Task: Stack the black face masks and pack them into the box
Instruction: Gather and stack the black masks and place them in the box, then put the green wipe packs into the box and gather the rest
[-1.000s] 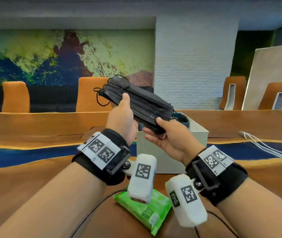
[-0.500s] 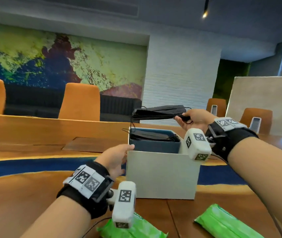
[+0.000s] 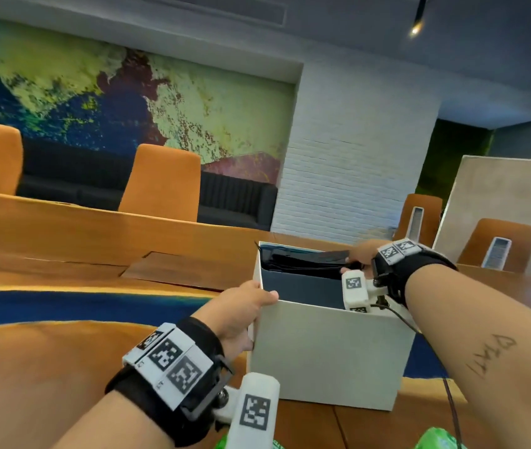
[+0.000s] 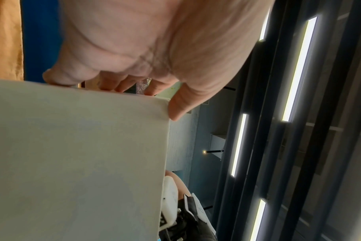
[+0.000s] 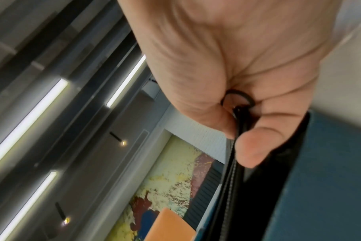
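1. The stack of black pleated fabric face masks (image 3: 306, 261) is seen lying in the open top of the white rectangular cardboard box with a dark blue inner lining (image 3: 322, 351), one end pinched by the right hand (image 3: 359, 254) at the box's right rim.
2. In the right wrist view the stack (image 5: 237, 187) is clamped between thumb and fingers (image 5: 255, 146), with a thin black ear loop (image 5: 237, 96) bunched in the crook of the grip.
3. The left hand (image 3: 241, 314) is pressed on the box's near-left top corner, thumb hooked over the front rim; in the left wrist view the fingertips (image 4: 122, 84) are laid along the top edge (image 4: 93, 88), so the box is being steadied.
4. Handling, as judged: the masks are light, soft and floppy, and the layers are likely to slide apart; the stack is best taken by a short end, all layers pinched together, loops tucked in so they cannot snag on the rim.
5. The box is judged light and stiff-walled, easily shoved, hence the bracing.
6. Count: one box; one stack of masks, whose separate layers cannot be counted here.
7. Two green soft packets (image 3: 434, 439) are glimpsed at the bottom edge on the brown wooden table with a blue band (image 3: 47, 358).
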`<state>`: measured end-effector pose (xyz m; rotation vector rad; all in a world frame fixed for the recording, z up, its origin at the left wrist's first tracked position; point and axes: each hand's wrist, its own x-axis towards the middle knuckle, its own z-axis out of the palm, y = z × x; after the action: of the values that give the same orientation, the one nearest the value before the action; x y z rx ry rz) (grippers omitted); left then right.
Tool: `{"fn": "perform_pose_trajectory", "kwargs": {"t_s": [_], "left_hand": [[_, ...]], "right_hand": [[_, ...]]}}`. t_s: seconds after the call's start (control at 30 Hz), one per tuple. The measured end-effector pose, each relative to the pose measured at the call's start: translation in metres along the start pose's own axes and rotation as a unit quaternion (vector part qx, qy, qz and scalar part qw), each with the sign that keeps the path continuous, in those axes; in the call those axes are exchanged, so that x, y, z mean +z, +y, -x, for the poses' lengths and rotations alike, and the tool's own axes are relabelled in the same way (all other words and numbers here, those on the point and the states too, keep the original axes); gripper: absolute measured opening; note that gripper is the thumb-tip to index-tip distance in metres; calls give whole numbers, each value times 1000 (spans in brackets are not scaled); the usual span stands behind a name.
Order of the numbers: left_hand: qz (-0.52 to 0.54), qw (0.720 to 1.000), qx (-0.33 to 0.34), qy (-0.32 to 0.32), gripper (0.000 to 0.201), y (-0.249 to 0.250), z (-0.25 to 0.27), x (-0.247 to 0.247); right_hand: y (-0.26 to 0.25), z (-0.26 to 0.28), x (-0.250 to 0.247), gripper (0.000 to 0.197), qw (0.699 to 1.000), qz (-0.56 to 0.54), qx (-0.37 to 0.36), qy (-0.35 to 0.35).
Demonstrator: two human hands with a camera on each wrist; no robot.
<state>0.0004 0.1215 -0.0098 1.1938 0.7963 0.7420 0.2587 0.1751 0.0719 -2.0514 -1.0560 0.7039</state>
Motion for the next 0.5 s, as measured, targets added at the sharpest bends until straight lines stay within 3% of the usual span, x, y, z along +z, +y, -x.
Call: {"fn": "perform_pose_trajectory", "kwargs": {"t_s": [0.17, 0.23, 0.33, 0.5], "left_hand": [[-11, 1000, -3, 0, 42, 0, -1, 1], [-11, 1000, -3, -2, 41, 1, 0, 1], [-10, 1000, -4, 0, 39, 1, 2, 2], [-3, 1000, -2, 7, 42, 1, 7, 4]], "right_hand": [[-1, 2, 4, 23, 998, 58, 0, 35], [-3, -7, -3, 9, 997, 68, -44, 2], [3, -53, -24, 29, 999, 39, -28, 3], [-25, 5, -28, 28, 998, 61, -17, 23]]}}
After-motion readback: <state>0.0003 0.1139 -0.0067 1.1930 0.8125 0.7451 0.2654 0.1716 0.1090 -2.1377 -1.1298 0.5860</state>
